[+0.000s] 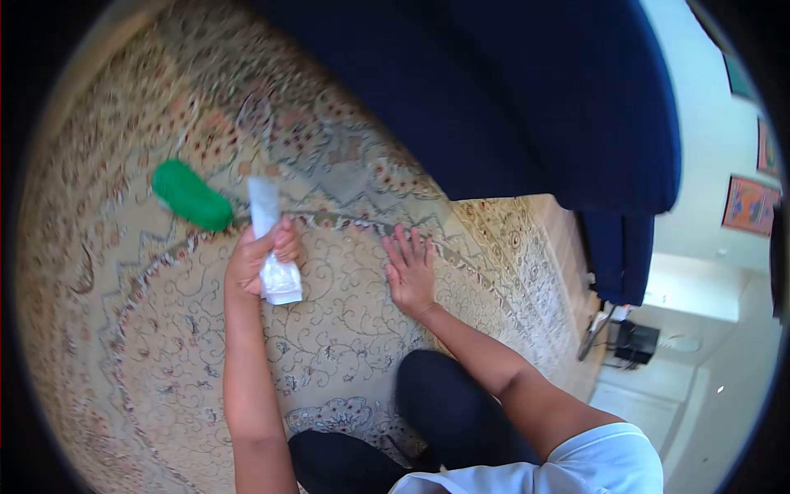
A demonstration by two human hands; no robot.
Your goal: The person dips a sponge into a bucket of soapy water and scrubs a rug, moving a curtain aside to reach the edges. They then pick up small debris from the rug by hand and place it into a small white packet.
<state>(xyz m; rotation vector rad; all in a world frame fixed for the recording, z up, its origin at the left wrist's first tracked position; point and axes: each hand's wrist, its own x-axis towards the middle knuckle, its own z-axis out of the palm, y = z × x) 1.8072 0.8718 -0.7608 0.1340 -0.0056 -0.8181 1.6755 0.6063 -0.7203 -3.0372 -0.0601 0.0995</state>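
Note:
My left hand (265, 257) is closed round a white, crumpled packet (264, 202), whose ends stick out above and below the fist. Just up and left of that hand lies a green, rounded object (192, 195) on the patterned rug (337, 313). My right hand (411, 270) has its fingers spread, palm down on or just over the rug, with nothing in it. Between the two hands is a stretch of rug.
A large dark blue sofa (510, 107) rises at the top and right. My dark-clothed knees (436, 395) are at the bottom. Farther right are wooden flooring, a black box (636, 342) with cables and framed pictures (750, 204) on the wall.

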